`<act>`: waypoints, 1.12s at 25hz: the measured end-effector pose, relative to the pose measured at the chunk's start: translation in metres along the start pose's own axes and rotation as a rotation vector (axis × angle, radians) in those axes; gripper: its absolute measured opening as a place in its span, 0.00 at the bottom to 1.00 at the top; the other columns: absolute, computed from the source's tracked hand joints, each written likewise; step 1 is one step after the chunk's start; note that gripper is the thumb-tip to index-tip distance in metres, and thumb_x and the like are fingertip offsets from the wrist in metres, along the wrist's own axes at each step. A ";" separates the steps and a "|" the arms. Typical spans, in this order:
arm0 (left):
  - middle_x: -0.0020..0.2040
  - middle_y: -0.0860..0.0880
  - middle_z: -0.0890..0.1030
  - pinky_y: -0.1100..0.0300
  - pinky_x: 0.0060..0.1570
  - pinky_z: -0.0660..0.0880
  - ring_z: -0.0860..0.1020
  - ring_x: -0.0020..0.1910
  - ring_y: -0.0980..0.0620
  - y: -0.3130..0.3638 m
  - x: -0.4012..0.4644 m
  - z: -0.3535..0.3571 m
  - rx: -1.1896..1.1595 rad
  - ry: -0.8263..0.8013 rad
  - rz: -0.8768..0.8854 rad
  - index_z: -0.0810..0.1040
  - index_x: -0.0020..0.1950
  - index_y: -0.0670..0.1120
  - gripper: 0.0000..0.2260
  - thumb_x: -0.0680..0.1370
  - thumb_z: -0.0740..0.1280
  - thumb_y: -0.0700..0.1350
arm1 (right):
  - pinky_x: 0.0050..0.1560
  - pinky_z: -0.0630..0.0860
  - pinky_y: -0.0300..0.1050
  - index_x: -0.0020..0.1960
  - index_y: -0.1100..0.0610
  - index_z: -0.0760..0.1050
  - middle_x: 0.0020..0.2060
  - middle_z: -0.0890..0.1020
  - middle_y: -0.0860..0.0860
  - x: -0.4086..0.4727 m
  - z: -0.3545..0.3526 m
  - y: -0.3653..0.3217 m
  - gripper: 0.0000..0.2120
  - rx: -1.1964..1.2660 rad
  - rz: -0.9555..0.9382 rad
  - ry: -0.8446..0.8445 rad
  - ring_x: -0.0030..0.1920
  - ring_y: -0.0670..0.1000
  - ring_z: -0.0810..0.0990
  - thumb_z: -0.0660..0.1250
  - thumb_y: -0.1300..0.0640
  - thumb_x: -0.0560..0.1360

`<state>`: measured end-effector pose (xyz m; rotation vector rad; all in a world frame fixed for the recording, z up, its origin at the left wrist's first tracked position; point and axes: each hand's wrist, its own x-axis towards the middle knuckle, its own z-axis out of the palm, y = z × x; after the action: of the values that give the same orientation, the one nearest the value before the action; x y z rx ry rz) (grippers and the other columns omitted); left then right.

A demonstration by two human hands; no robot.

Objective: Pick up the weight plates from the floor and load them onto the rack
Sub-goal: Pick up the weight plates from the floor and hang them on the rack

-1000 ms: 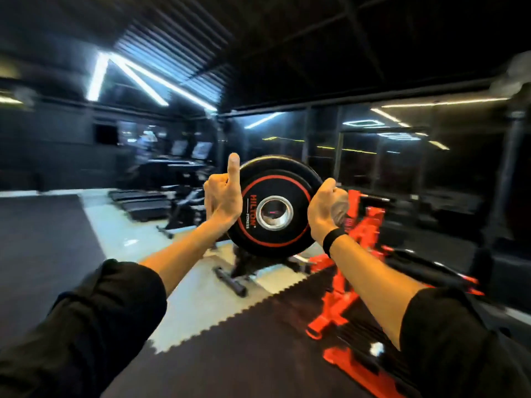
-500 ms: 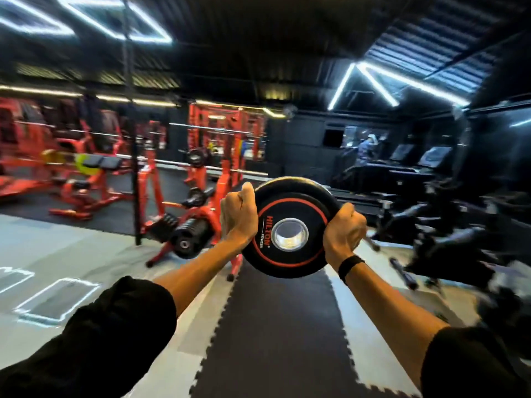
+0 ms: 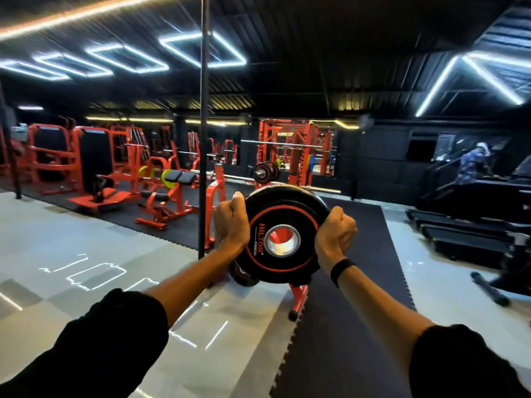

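Note:
A black weight plate (image 3: pixel 283 216) with a red ring, "HILTON" lettering and a steel centre hole is held upright at chest height in front of me. My left hand (image 3: pixel 231 225) grips its left rim and my right hand (image 3: pixel 334 234) grips its right rim, fingers curled over the edge. Directly behind and below the plate stands a red plate rack (image 3: pixel 298 300), of which one leg and a stored black plate (image 3: pixel 240 275) show; red shows through the plate's hole. The rack's pegs are hidden by the plate.
A thin black pole (image 3: pixel 204 139) rises just left of my left hand. Red benches and machines (image 3: pixel 161 196) fill the left, a loaded barbell (image 3: pixel 265 172) and red power rack (image 3: pixel 296 150) stand behind. Treadmills (image 3: pixel 471 222) and a person (image 3: pixel 471 165) are at right. Black mat (image 3: pixel 344 326) underfoot.
The view has swung left across the gym with the plate held in both hands. My left thumb, raised earlier, now lies along the rim. The red rack now sits right behind the plate.

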<state>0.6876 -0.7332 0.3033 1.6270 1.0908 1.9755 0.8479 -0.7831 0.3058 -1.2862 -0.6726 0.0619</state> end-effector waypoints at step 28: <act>0.22 0.54 0.60 0.56 0.28 0.58 0.60 0.23 0.56 -0.683 0.523 0.416 0.127 -0.028 -0.251 0.57 0.24 0.50 0.18 0.72 0.54 0.53 | 0.34 0.60 0.50 0.26 0.56 0.58 0.23 0.65 0.51 0.409 0.733 0.456 0.14 -0.233 0.151 -0.014 0.30 0.54 0.64 0.52 0.53 0.68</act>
<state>0.8036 0.2040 0.1592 1.4897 1.3618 1.7490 0.9635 0.1538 0.1594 -1.5617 -0.6062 0.1187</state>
